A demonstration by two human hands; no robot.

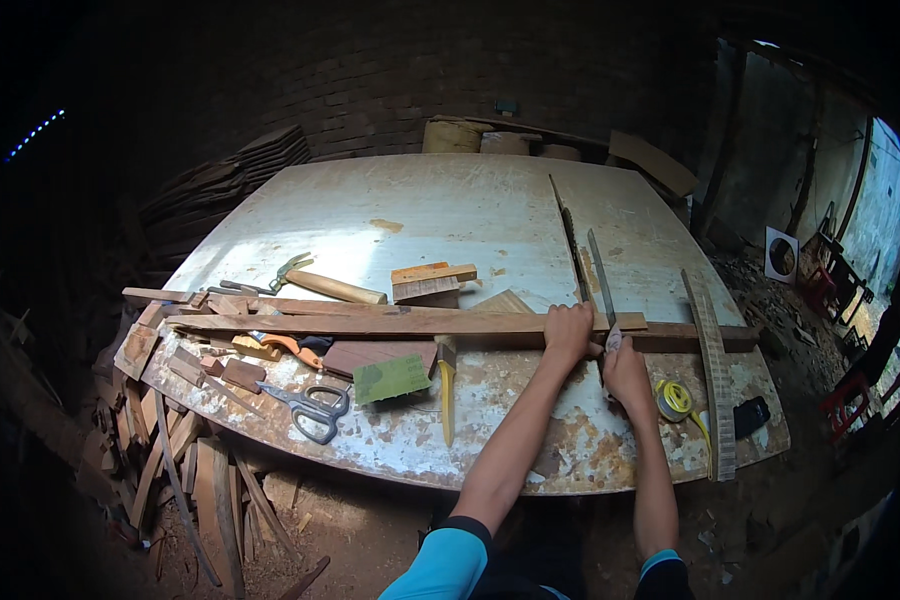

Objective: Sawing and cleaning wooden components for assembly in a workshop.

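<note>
Left hand (pixel 570 332) bent over a long, straight, light-brown wooden plank (pixel 420 323), fingers curled across it and seemingly pressing down, close to its right end. Just right of there and a touch nearer, right hand (pixel 625 368) wrapped tight around the lower end of a long, narrow, grey metal blade (pixel 600 265), tip aimed away, crossing above or against the wood. Toothed or plain? Too small to tell; true contact, likewise unclear.

And here, the danger spot! Very little room between left-hand knuckles and blade: on a sideways skid, likely straight into skin, most probably from a slack right-hand hold or a glancing angle. Next worry, the plank: stretching far out to the left of the left hand, so liable to swing or rock on any easing of pressure there. Beyond both hands, a dark, straight slot (pixel 574 255) in the worn, paint-flecked wooden counter (pixel 470 200): could snag the tip after an overlong push. Right of the right hand, a round yellow tape measure (pixel 673 400), near enough for a knock from a wide backward pull.
</note>
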